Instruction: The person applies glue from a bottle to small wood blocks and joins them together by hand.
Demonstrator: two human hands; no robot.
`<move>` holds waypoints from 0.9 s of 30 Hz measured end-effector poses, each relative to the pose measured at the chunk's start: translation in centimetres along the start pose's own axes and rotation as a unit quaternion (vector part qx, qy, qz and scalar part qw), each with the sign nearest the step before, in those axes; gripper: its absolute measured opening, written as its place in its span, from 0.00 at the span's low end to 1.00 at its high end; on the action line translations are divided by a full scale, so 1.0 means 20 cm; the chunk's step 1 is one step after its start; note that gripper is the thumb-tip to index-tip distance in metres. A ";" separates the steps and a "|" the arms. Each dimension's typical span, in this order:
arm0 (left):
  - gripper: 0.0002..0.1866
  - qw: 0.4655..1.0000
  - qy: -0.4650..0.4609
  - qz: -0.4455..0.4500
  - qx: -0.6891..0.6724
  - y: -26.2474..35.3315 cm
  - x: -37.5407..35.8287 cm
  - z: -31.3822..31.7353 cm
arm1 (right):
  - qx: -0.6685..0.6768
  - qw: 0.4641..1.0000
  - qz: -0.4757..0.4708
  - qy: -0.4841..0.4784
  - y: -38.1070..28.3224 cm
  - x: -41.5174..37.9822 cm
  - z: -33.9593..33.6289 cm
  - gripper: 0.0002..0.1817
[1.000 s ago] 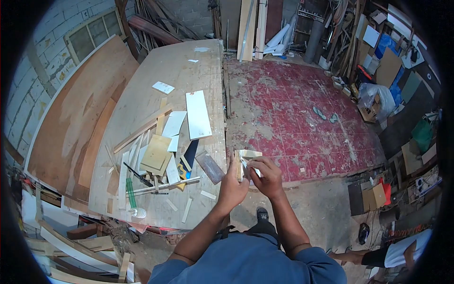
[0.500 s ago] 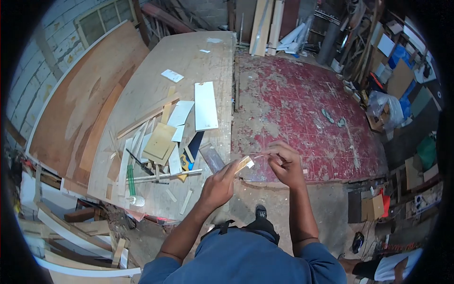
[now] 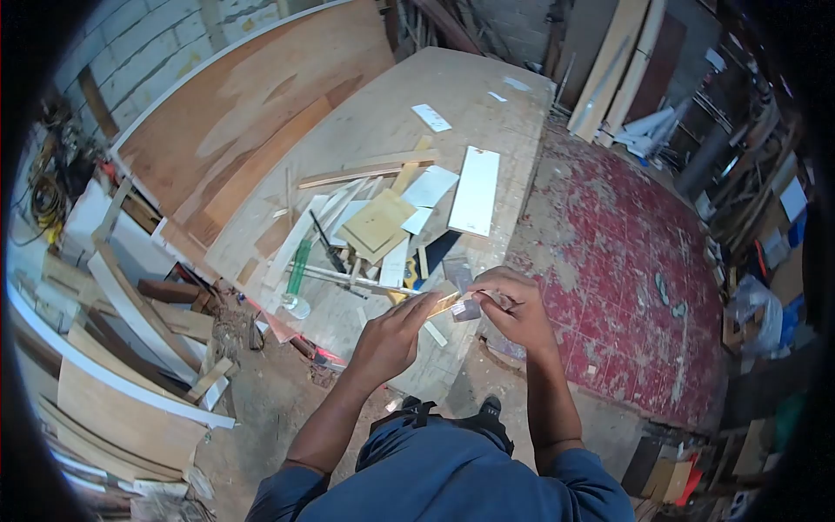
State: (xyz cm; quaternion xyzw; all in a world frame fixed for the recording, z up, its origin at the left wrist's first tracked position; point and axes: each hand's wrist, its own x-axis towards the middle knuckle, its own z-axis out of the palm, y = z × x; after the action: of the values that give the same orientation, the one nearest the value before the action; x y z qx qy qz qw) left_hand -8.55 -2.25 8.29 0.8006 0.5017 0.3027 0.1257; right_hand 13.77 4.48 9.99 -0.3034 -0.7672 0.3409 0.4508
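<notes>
My left hand (image 3: 389,341) is wrapped around a small gold-and-white packet (image 3: 444,304), whose far end sticks out past the fingers. Close beside that end, my right hand (image 3: 515,311) is closed with thumb and fingers pinched together. Whatever the pinch holds is too small to make out. Both hands are in front of my body, over the near edge of a wooden tabletop (image 3: 409,104). Beyond them on the tabletop lie a square tan board (image 3: 377,224), a long white board (image 3: 476,191) and wood offcuts.
A green clear bottle (image 3: 299,268) lies at the table's left edge. To the left lean a large brown panel (image 3: 252,96) and stacked boards (image 3: 143,300). Worn red flooring (image 3: 617,278) with sandals (image 3: 668,294) lies on the right. Long planks (image 3: 613,74) stand at the back.
The view has turned, shifting the table rightward in view. My right hand has come down and closer to the packet in my left hand. The thin item seen earlier at its fingers is now hard to see.
</notes>
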 end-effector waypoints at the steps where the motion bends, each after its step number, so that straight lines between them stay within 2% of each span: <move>1: 0.33 1.000 0.006 -0.006 0.006 -0.02 -0.02 -0.02 | 0.004 1.000 -0.004 -0.008 0.00 0.02 0.04 0.12; 3: 0.33 1.000 0.016 -0.019 0.014 -0.04 -0.07 -0.05 | -0.008 0.999 -0.047 -0.011 0.01 0.05 0.10 0.11; 9: 0.34 0.998 0.031 -0.053 0.028 -0.07 -0.17 -0.12 | -0.003 0.996 -0.080 -0.039 0.02 0.10 0.18 0.11; 22: 0.35 0.997 0.034 -0.075 0.012 -0.08 -0.22 -0.17 | -0.010 0.995 -0.085 -0.048 -0.03 0.12 0.25 0.13; 27: 0.35 0.997 0.037 -0.070 0.016 -0.08 -0.21 -0.17 | -0.045 0.993 -0.110 -0.005 -0.05 0.12 0.23 0.12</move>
State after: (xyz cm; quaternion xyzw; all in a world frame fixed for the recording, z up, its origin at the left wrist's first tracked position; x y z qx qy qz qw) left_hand -13.10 -5.49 8.58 0.7535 0.5656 0.3148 0.1148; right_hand 8.45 4.63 10.30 -0.2353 -0.8125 0.2559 0.4680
